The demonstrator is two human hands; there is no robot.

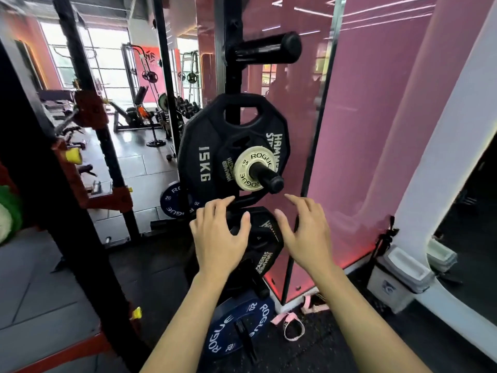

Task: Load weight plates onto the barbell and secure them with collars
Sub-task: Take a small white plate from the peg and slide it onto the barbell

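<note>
Basically, the task was at its very start: no barbell and no collars showed anywhere in the head view, so nothing was loaded or secured as far as the view told.

Both hands were reaching toward a plate storage rack (232, 76). The left hand (219, 235) had fingers spread and relaxed, fingertips at or just short of the lower rim of the black 15 kg plate (207, 146); contact could not be told. The right hand (304, 235) was also loose and empty, held just right of the lower peg's plates, gripping nothing.

The 15 kg plate hung on the middle peg (267, 177), with a smaller black plate (228, 160) and a small cream Rogue plate (252, 168) stacked in front of it. Those front two would likely need to come off first. Another black plate (265, 246) sat on a lower peg behind the hands. The top peg (265, 48) was bare. A blue 20 plate (242, 327) leaned at floor level below, a second blue plate (174, 200) showed further back on the left.

Left to do, by my read: pull the plates, carry them to the bar, slide on, fit collars.
</note>
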